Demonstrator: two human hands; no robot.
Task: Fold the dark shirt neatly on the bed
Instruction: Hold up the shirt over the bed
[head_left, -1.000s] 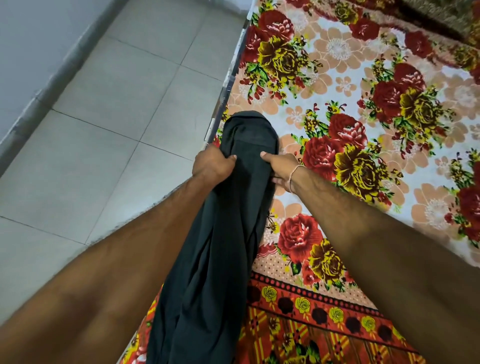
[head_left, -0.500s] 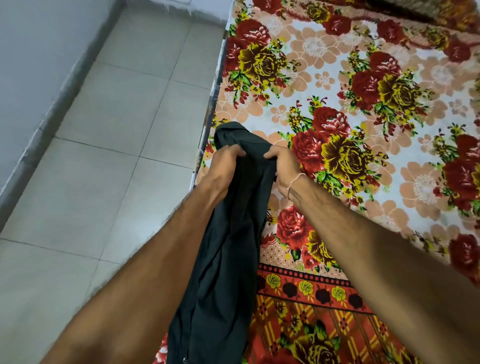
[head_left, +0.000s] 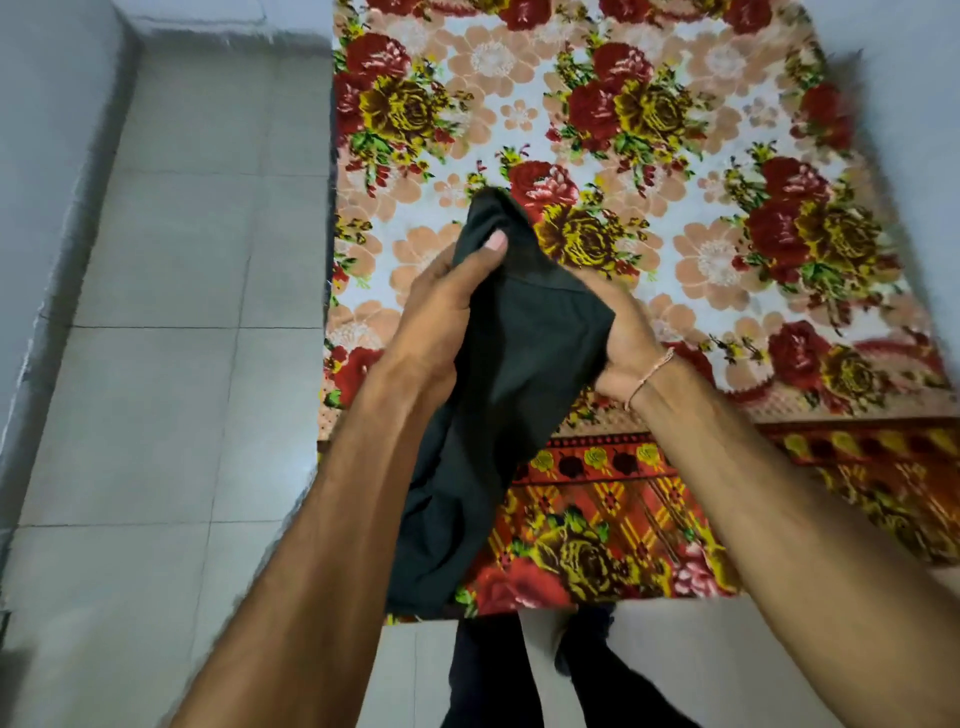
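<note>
The shirt (head_left: 514, 395) is plain dark green-black, the bed (head_left: 727, 291) wears a white cover printed with red, yellow and peach flowers with an orange-red border, and the floor (head_left: 171, 312) is pale grey tile.

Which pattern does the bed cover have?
The bed cover has large red and yellow roses with peach flowers on white, best seen in the head view.

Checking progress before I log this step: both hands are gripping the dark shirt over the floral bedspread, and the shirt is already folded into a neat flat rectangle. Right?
Not quite. In the head view the left hand and right hand do grip the dark shirt over the floral bedspread, but the shirt is bunched and hanging in a loose column, not yet folded flat.
</note>
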